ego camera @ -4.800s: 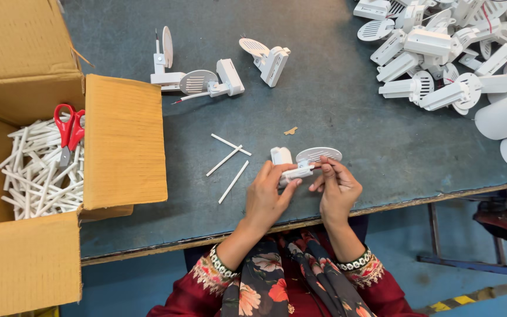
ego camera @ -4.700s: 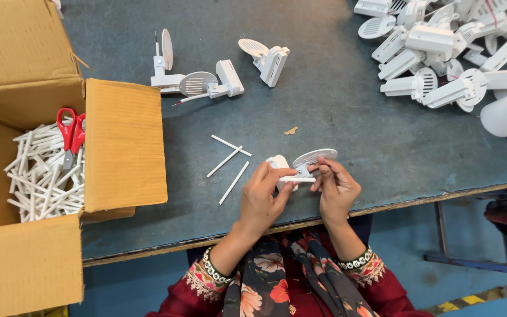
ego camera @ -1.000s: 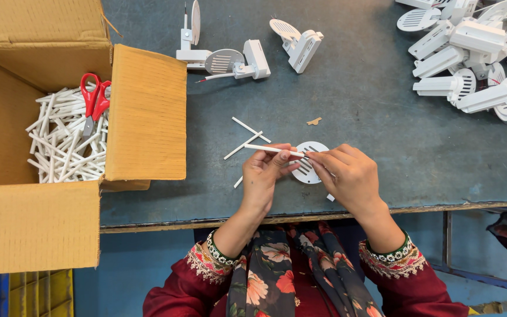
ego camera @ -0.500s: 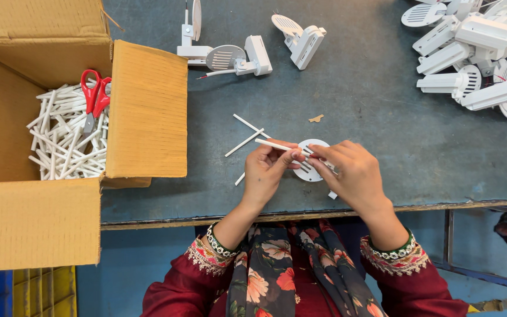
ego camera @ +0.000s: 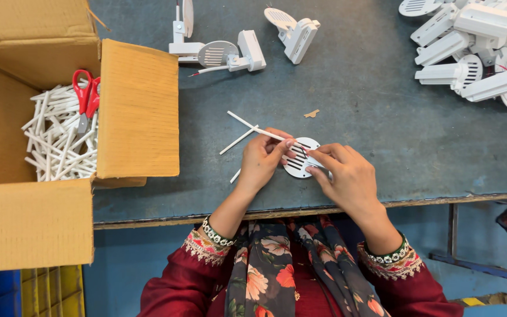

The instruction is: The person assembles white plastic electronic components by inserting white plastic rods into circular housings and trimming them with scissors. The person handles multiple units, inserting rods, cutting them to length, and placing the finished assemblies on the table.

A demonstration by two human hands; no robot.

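- I see my left hand [ego camera: 260, 162] with its grip clamped on a thin white stick [ego camera: 259, 130] that slants up and to the left over the worktop [ego camera: 382, 152].
- My right hand [ego camera: 347, 176] has its grip closed on a round white slotted disc [ego camera: 296, 159], held between both hands near the worktop's front edge.
- The stick's lower end meets the disc at my fingertips.
- Two more white sticks [ego camera: 239, 140] lie on the worktop just beside my left hand.
- To the left, an open cardboard box [ego camera: 139, 111] holds many white sticks and red-handled scissors [ego camera: 86, 94].
- White plastic parts [ego camera: 470, 53] are piled at the far right; a few more [ego camera: 230, 53] lie ahead.
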